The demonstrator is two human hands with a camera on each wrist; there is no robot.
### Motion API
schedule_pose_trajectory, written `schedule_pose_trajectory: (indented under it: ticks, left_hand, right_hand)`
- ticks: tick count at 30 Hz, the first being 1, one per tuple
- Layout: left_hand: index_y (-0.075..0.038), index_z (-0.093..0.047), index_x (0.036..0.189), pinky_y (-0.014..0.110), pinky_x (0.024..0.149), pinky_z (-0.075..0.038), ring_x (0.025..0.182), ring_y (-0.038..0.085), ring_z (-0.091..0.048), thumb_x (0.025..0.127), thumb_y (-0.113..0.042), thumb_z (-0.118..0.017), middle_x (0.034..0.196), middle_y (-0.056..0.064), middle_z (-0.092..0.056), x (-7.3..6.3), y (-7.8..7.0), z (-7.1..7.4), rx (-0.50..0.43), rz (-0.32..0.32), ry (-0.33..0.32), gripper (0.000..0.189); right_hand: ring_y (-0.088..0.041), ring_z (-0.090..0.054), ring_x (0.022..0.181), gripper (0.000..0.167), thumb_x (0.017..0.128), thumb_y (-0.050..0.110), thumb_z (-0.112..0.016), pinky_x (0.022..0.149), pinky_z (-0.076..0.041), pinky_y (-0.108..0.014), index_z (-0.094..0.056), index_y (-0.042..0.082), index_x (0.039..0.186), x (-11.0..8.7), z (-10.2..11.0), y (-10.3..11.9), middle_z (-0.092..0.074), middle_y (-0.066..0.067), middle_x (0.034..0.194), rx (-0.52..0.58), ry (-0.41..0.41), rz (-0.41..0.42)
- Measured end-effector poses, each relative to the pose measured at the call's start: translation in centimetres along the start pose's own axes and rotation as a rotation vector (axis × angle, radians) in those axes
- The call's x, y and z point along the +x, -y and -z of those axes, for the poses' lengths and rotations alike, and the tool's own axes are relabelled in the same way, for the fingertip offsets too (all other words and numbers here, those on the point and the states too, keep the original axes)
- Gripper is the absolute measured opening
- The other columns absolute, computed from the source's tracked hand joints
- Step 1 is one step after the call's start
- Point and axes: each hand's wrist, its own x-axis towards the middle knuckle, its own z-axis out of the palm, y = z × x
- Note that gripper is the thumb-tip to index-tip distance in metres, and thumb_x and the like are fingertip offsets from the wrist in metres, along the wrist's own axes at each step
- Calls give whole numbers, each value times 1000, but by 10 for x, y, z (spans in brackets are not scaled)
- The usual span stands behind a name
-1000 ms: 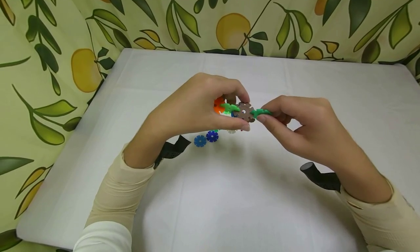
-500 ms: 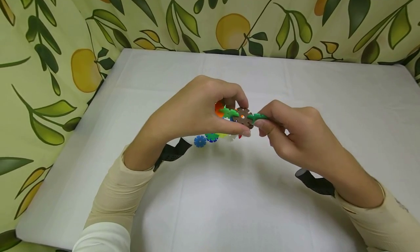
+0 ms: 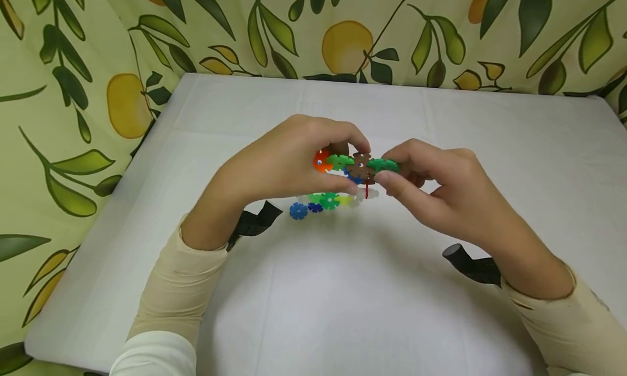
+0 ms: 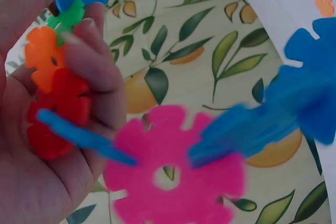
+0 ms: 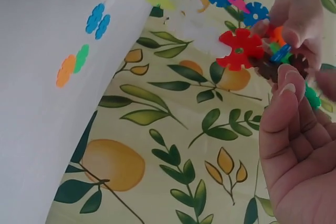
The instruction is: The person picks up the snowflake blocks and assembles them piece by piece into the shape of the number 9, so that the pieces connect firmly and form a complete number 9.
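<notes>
In the head view my left hand [image 3: 284,158] holds a cluster of interlocked notched plastic discs between fingers and thumb. An orange disc [image 3: 320,161], a light green disc [image 3: 339,161] and a brown disc [image 3: 360,169] show at its opening. My right hand [image 3: 441,191] pinches a darker green disc [image 3: 384,165] whose edge meets the brown one; how deep the slots sit cannot be told. Close to my left palm lies a red disc [image 4: 58,124], joined through a blue disc to a pink disc [image 4: 134,190]. Clear, yellow and green discs [image 3: 330,201] show below the hands.
A white-covered table [image 3: 318,310] spreads beneath, with a leaf-and-fruit patterned cloth [image 3: 348,44] behind it. Small discs, including an orange disc [image 5: 65,72], appear against the white cloth in the right wrist view. Black curved wrist mounts [image 3: 472,264] stick out below both hands.
The held discs have turned, so the dark green disc now shows more of its face. My right hand has shifted slightly left; more of the lower discs are visible.
</notes>
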Motion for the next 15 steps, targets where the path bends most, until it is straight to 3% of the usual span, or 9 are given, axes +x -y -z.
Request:
schedule_pose_trajectory:
  ticks: [4,8,15]
  left_hand:
    - [-12,-69,118,26,85,-48,91,4,-61,85,-17,-83,100,-10,-69,-4,3,8,42,37,-22,36]
    - [-13,-69,118,27,81,-49,88,5,-61,85,-20,-83,98,-10,-69,-8,6,16,66,54,-30,36]
    - [-11,-71,117,28,80,-51,88,7,-62,84,-18,-84,100,-9,-70,-11,7,21,48,83,20,37]
  right_hand:
    - [-8,-58,64,26,94,0,-63,58,-46,-20,-63,1,120,-1,2,-10,-67,7,81,23,-6,-106]
    - [-13,-58,67,21,101,6,-55,58,-47,-25,-66,8,119,1,1,-29,-67,3,86,-3,51,-255]
    - [-19,-59,84,15,97,12,-66,69,-51,-37,-68,9,111,14,-19,-68,-65,-3,98,-165,402,-426]
